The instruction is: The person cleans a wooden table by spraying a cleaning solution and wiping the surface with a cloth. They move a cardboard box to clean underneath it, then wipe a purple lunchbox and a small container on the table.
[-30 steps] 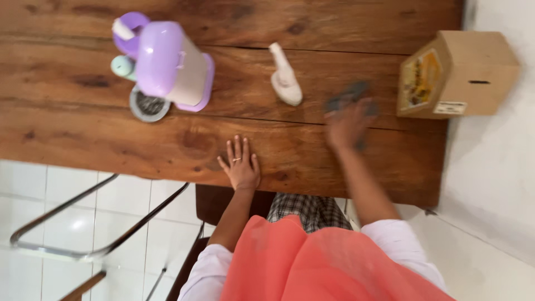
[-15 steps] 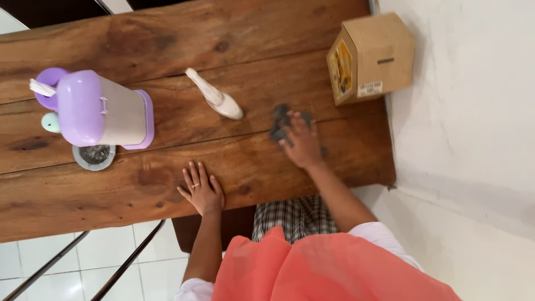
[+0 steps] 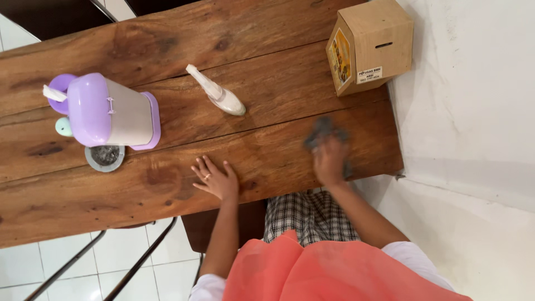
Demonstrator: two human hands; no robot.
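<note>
My right hand [image 3: 330,161] presses a dark grey cloth [image 3: 323,129] flat against the wooden table [image 3: 223,33], near its right end and front edge; the hand is blurred. My left hand [image 3: 216,179] rests palm down on the table with fingers spread and a ring on one finger, holding nothing. A white spray bottle [image 3: 217,96] stands on the table behind and between the two hands.
A purple and white lidded container [image 3: 111,111] stands at the left, with a small round metal dish [image 3: 105,157] in front of it. A brown cardboard box [image 3: 370,44] sits at the table's back right corner. White wall at right; chair legs on tiled floor below left.
My right hand has drawn the cloth back toward the table's front right edge. The view has swung, and my left hand has stayed flat on the wood.
</note>
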